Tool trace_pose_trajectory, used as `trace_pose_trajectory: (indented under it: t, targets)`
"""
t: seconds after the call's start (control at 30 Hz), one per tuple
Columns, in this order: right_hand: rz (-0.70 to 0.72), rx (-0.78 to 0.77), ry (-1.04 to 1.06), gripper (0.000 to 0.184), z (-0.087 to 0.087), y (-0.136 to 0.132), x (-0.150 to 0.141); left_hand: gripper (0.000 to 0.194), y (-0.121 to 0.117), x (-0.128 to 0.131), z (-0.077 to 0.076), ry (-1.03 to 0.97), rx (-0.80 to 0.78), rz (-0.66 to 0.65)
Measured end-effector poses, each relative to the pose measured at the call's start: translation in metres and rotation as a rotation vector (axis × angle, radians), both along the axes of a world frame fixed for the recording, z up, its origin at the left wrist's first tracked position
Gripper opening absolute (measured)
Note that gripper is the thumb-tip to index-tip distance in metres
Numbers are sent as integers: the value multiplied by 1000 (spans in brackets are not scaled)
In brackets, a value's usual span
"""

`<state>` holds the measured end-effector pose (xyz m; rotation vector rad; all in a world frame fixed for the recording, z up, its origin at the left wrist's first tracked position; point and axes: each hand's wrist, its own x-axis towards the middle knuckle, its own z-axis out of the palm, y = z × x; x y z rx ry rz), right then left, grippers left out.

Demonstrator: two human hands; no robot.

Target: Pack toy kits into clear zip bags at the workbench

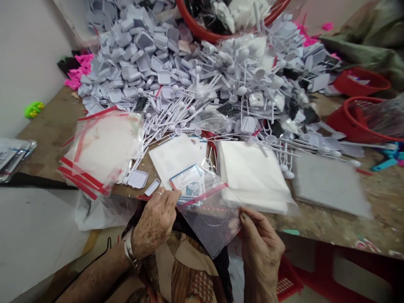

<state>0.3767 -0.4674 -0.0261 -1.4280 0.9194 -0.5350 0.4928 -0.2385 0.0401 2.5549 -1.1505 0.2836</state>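
Over my lap, at the table's front edge, is a clear plastic bag with a red strip and a fine white-dotted mesh sheet showing in its lower part. My right hand pinches the right edge of the bag between thumb and fingers. At its left corner, my left hand has its fingers closed on the bag; the thumb is hidden. Printed cards lie just beyond, partly seen through the film. Close to my left fingers are a small white tray and a narrow white tray.
Red-striped clear bags are stacked at left. White sheets and a grey translucent stack lie at right. Behind spreads a heap of white plastic trays and spoons. Red baskets stand right; a red basin sits behind.
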Motion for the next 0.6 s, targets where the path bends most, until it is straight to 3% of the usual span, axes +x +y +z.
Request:
trace_pose_trajectory:
  t: [0.13,0.33,0.6]
  targets:
    - [17,-6,9,31,3,0,0,38,0,-7,-6,-50,48,-5]
    - [12,-55,30,30,7,1,0,38,1,-8,-10,-39,-34,75]
    - [31,-46,19,31,12,1,2,42,4,-5,-12,26,-42,72]
